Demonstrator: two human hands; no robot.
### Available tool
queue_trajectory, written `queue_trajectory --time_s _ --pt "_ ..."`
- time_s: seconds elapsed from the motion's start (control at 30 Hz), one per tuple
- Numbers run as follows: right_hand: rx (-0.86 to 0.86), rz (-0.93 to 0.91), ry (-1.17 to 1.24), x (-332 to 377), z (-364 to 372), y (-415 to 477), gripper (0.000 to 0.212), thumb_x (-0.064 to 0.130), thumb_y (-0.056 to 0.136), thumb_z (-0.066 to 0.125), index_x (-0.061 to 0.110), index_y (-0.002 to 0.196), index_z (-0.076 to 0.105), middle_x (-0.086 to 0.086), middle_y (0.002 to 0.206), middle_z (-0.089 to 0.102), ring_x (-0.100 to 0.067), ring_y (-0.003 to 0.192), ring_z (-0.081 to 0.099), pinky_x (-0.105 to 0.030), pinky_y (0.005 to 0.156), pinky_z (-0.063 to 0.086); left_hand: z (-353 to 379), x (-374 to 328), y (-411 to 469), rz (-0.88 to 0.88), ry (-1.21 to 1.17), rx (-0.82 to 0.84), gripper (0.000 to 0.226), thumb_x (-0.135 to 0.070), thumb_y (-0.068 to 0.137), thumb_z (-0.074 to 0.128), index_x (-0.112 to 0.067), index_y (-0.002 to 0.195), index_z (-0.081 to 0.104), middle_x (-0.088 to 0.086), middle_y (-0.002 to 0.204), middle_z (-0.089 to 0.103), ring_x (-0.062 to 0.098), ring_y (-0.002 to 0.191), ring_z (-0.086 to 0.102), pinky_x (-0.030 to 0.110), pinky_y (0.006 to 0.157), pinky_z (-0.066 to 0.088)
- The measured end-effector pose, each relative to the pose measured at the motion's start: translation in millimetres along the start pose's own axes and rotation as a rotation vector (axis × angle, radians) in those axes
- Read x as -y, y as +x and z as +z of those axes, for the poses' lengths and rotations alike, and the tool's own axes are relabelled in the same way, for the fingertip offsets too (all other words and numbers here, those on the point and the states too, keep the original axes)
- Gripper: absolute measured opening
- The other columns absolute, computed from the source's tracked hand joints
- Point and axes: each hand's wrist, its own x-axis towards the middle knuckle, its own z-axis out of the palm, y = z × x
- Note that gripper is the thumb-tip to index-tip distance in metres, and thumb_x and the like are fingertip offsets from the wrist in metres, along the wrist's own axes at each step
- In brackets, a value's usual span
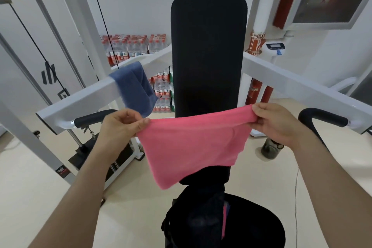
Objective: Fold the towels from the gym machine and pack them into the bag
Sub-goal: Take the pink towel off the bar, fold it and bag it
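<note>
A pink towel point(191, 145) hangs doubled in the air in front of the machine's black back pad point(208, 50). My left hand point(120, 127) pinches its upper left corner and my right hand point(275, 125) pinches the upper right corner, so the top edge is stretched between them. A blue towel point(134, 86) is draped over the white left arm point(84, 96) of the gym machine. Below me, on the black round seat point(259, 225), stands a dark bag point(193, 221) with something pink showing at its right side.
Black handles point(322, 119) stick out from the white machine arms on both sides. Packs of water bottles point(132, 46) are stacked against the back wall. A dark bottle point(270, 150) stands on the beige floor at the right, and a weight-stack frame with cables fills the left.
</note>
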Motion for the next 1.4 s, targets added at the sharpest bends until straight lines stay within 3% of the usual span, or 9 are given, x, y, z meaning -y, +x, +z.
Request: queue_trajectory --time_s 0.17,0.33,0.5,0.7,0.87,1.0,1.13,1.27,1.4 --pt "0.196 0.043 -0.122 -4.7 -11.9 -7.7 0.042 0.027 0.064 0.075 0.001 0.097 0.076 -0.016 0.102 0.071 -0.022 0.092 0.072 -0.028 0.079 0.059 -22.5 -1.5 8.5 -0.085 0.034 0.358 0.063 -0.057 0.043 0.090 -0.019 0.092 0.077 0.010 0.083 0.070 0.020 0.080 0.065 0.035 0.078 0.058" --pt "0.050 -0.054 -0.183 -1.0 -0.6 -7.3 0.009 0.015 0.085 0.067 0.011 0.081 0.075 -0.003 0.083 0.066 -0.016 0.083 0.063 -0.024 0.067 0.058 -31.2 1.8 7.0 -0.222 0.183 0.714 0.065 -0.052 0.045 0.091 -0.013 0.096 0.078 0.013 0.096 0.075 0.023 0.089 0.071 0.026 0.078 0.056" --pt "-0.203 -0.168 -0.220 -2.9 17.4 -13.4 0.017 0.016 0.099 0.054 0.009 0.092 0.068 -0.006 0.090 0.062 -0.016 0.078 0.064 -0.022 0.062 0.060 -21.1 8.2 1.4 -0.055 -0.009 0.392 0.052 -0.064 0.065 0.075 -0.017 0.086 0.076 0.003 0.089 0.074 0.018 0.088 0.069 0.033 0.089 0.052" --pt "-0.285 -0.027 -0.308 -18.9 27.1 -4.9 0.015 0.022 0.097 0.058 0.013 0.091 0.067 -0.006 0.108 0.054 -0.023 0.089 0.058 -0.026 0.052 0.059 10.6 5.6 0.2 -0.090 0.000 0.071 0.020 -0.022 0.095 0.056 -0.015 0.082 0.070 0.003 0.068 0.062 0.015 0.063 0.058 0.028 0.063 0.054" --pt "-0.211 0.179 0.160 -19.2 31.6 -5.5 0.021 0.021 0.095 0.061 0.001 0.102 0.064 -0.014 0.104 0.065 -0.022 0.088 0.067 -0.024 0.052 0.058 12.4 -4.7 -2.7 -0.184 -0.402 0.146 0.014 -0.027 0.079 0.076 -0.020 0.082 0.064 0.006 0.072 0.053 0.018 0.063 0.047 0.028 0.053 0.043" --pt "-0.064 0.176 0.393 -6.6 55.3 -19.9 0.020 0.016 0.089 0.068 0.000 0.103 0.066 -0.015 0.100 0.071 -0.022 0.089 0.072 -0.029 0.065 0.061 23.6 -22.9 -13.7 -0.152 -0.496 0.436 0.039 -0.028 0.070 0.079 -0.009 0.104 0.072 0.014 0.090 0.071 0.019 0.073 0.069 0.028 0.065 0.059" --pt "0.073 0.063 0.329 3.4 80.8 -36.2 0.020 -0.001 0.091 0.059 -0.006 0.109 0.066 -0.021 0.110 0.071 -0.025 0.096 0.072 -0.029 0.078 0.061 45.2 -49.4 -27.4 0.005 -0.086 0.530 0.025 0.006 0.088 0.058 -0.003 0.109 0.067 0.021 0.093 0.073 0.025 0.083 0.071 0.028 0.077 0.058" --pt "0.036 -0.101 0.038 10.8 101.1 -51.6 0.021 -0.003 0.091 0.061 -0.001 0.110 0.070 -0.022 0.104 0.073 -0.030 0.098 0.072 -0.029 0.077 0.061 64.3 -65.5 -31.0 0.495 0.679 0.238 0.013 -0.016 0.089 0.066 -0.026 0.090 0.074 -0.017 0.074 0.066 -0.005 0.075 0.059 0.006 0.066 0.041" --pt "0.132 -0.160 -0.066 20.6 109.1 -62.3 0.020 0.003 0.092 0.062 0.005 0.108 0.073 -0.013 0.095 0.077 -0.021 0.089 0.075 -0.026 0.074 0.060 72.5 -69.9 -28.5 0.511 0.600 0.268 0.006 -0.028 0.083 0.072 -0.024 0.082 0.068 -0.011 0.083 0.061 0.005 0.081 0.056 0.021 0.072 0.048"
